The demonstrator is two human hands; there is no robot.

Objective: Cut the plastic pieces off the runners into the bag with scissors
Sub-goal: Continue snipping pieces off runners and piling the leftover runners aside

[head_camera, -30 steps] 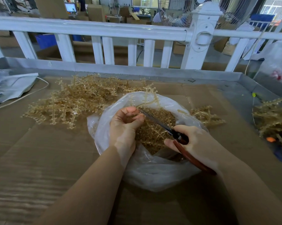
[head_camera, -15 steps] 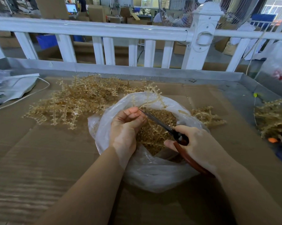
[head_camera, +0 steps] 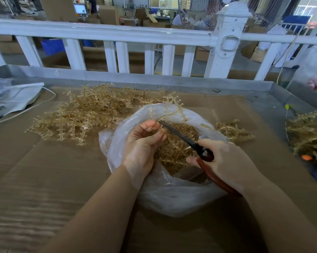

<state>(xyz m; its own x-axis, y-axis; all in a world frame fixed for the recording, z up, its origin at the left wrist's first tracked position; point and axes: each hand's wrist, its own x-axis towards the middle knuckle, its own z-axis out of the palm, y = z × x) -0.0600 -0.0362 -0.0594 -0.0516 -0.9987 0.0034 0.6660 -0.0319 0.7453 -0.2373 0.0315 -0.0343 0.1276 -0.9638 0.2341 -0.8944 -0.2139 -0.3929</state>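
A clear plastic bag (head_camera: 172,196) lies open in the middle of the cardboard-covered table, holding a heap of small tan cut pieces (head_camera: 174,152). My left hand (head_camera: 141,147) hovers over the bag's mouth and grips a tan plastic runner (head_camera: 172,110) whose branches stick up behind the fingers. My right hand (head_camera: 225,161) holds the red-handled scissors (head_camera: 194,143). Their dark blades point up-left and their tips meet the runner right at my left fingertips.
A large pile of tan runners (head_camera: 84,114) lies behind and left of the bag, a smaller clump (head_camera: 232,130) to its right, more (head_camera: 307,132) at the right edge. Grey bags and a white cable (head_camera: 13,99) sit far left. A white railing (head_camera: 135,37) borders the table.
The scissor blades have stayed at the runner by my left fingertips; both hands shifted only slightly. The runner's branches show a bit higher above my left hand.
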